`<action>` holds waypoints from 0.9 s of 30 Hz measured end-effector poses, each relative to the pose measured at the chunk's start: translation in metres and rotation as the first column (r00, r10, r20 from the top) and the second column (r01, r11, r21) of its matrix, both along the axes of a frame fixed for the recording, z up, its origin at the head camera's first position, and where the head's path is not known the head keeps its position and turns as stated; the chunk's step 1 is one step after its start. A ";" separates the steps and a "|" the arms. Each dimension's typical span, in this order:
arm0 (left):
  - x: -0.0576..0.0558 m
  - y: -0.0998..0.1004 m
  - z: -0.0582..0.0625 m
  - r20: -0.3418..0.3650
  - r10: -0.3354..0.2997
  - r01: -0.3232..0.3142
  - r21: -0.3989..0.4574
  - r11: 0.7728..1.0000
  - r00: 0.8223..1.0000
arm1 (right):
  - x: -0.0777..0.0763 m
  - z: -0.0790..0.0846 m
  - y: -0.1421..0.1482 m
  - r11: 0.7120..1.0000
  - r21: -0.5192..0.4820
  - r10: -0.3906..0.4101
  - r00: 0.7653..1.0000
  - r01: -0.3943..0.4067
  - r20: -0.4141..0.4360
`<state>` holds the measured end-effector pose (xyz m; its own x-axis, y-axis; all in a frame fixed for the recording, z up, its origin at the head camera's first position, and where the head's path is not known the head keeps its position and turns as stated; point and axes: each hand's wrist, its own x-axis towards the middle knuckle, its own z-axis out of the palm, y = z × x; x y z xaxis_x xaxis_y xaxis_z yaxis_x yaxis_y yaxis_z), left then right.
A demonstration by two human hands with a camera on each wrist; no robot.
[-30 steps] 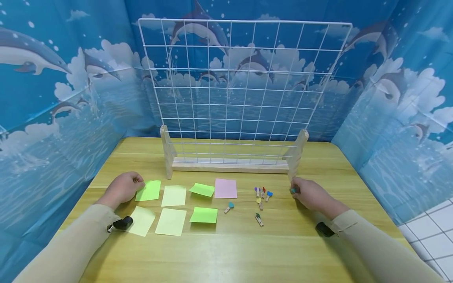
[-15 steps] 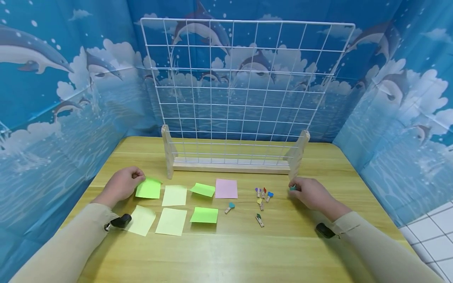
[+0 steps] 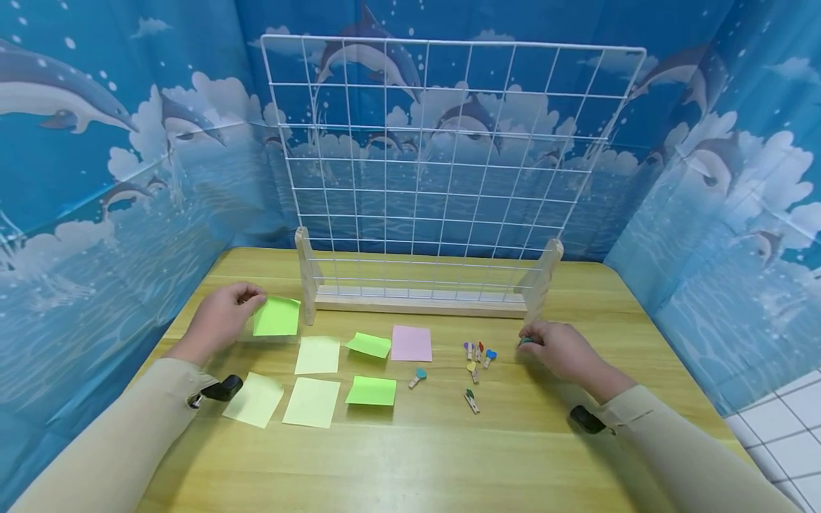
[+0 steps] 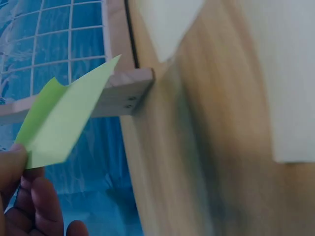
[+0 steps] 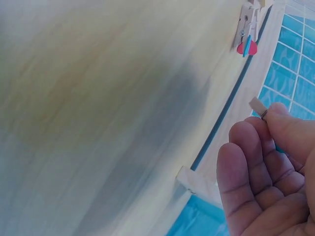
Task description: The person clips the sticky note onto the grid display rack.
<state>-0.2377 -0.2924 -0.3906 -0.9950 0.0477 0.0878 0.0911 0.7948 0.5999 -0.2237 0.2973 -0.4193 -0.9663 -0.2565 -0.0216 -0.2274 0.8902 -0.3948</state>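
Green note (image 3: 277,318) is pinched in the left hand (image 3: 219,319), raised off the table (image 3: 410,463) beside the wire rack's (image 3: 420,304) left foot; rightward lie three pale yellow notes (image 3: 311,403), two more green ones (image 3: 370,392), a pink note (image 3: 412,344), loose clothespins (image 3: 472,368), then the right hand (image 3: 563,349), pinching a small clothespin (image 5: 257,104) near the rack's right foot.

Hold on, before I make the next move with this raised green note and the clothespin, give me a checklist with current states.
1. Left hand pinching green note: ok.
2. That note clear of the table: ok.
3. That note flat: not ok, it bends in the left wrist view.
4. Right hand pinching clothespin: ok.
5. Its clip open: cannot tell, the hand hides most of it.
6. Wire grid standing in wooden base: ok.
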 end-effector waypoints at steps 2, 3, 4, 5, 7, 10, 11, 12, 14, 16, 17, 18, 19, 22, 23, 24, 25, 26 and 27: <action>-0.001 0.005 0.006 -0.012 0.012 -0.011 0.029 1.000 1.000 | 0.000 0.001 -0.002 1.000 0.002 0.014 1.000 -0.014 -0.014; -0.002 0.007 0.009 -0.018 0.017 -0.016 0.044 0.999 1.000 | 0.001 0.002 -0.003 1.000 0.003 0.020 1.000 -0.020 -0.020; -0.003 0.010 0.012 -0.027 0.021 -0.020 0.056 0.998 0.999 | 0.001 0.003 -0.004 1.000 0.004 0.025 0.999 -0.025 -0.026; -0.004 0.014 0.015 -0.035 0.027 -0.025 0.067 0.997 0.999 | 0.001 0.004 -0.005 1.000 0.004 0.029 0.999 -0.029 -0.031; -0.006 0.021 0.020 -0.053 0.037 -0.032 0.094 0.995 0.998 | 0.002 0.006 -0.007 1.000 0.001 0.029 0.999 -0.029 -0.036; -0.009 0.032 0.027 -0.075 0.053 -0.042 0.138 0.990 0.996 | 0.003 0.008 -0.011 1.000 -0.012 0.026 0.999 -0.027 -0.038; -0.010 0.035 0.029 -0.082 0.055 -0.042 0.153 0.987 0.995 | 0.003 0.009 -0.012 1.000 -0.015 0.024 0.999 -0.025 -0.041; -0.011 0.038 0.031 -0.087 0.057 -0.042 0.167 0.985 0.995 | 0.003 0.010 -0.014 1.000 -0.019 0.023 0.999 -0.024 -0.044; -0.014 0.044 0.035 -0.100 0.056 -0.036 0.192 0.981 0.993 | 0.003 0.011 -0.016 0.999 -0.026 0.027 0.998 -0.028 -0.052; -0.017 0.049 0.040 -0.116 0.050 -0.025 0.209 0.978 0.992 | 0.003 0.012 -0.018 0.999 -0.025 0.030 0.998 -0.032 -0.061; -0.018 0.051 0.041 -0.126 0.047 -0.019 0.216 0.976 0.991 | 0.003 0.012 -0.019 0.999 -0.023 0.032 0.997 -0.034 -0.065; -0.020 0.054 0.043 -0.137 0.045 -0.014 0.222 0.975 0.990 | 0.004 0.013 -0.020 0.999 -0.022 0.036 0.997 -0.037 -0.069; -0.022 0.056 0.045 -0.146 0.042 -0.007 0.232 0.973 0.988 | 0.004 0.014 -0.021 0.999 -0.021 0.038 0.997 -0.040 -0.073; -0.027 0.062 0.052 -0.172 0.036 0.009 0.258 0.966 0.984 | 0.004 0.017 -0.025 0.999 -0.022 0.038 0.995 -0.040 -0.094; -0.029 0.064 0.054 -0.179 0.034 0.015 0.268 0.963 0.983 | 0.005 0.018 -0.027 0.999 -0.025 0.041 0.994 -0.044 -0.102; -0.031 0.067 0.056 -0.185 0.032 0.021 0.278 0.960 0.982 | 0.005 0.019 -0.028 0.998 -0.029 0.044 0.993 -0.048 -0.109; -0.032 0.069 0.058 -0.189 0.029 0.027 0.287 0.957 0.982 | 0.005 0.021 -0.030 0.998 -0.036 0.047 0.992 -0.052 -0.113; -0.034 0.071 0.060 -0.194 0.027 0.032 0.295 0.955 0.981 | 0.005 0.022 -0.031 0.998 -0.041 0.052 0.991 -0.057 -0.120; -0.035 0.073 0.062 -0.198 0.025 0.037 0.300 0.953 0.980 | 0.005 0.023 -0.033 0.997 -0.047 0.057 0.991 -0.063 -0.123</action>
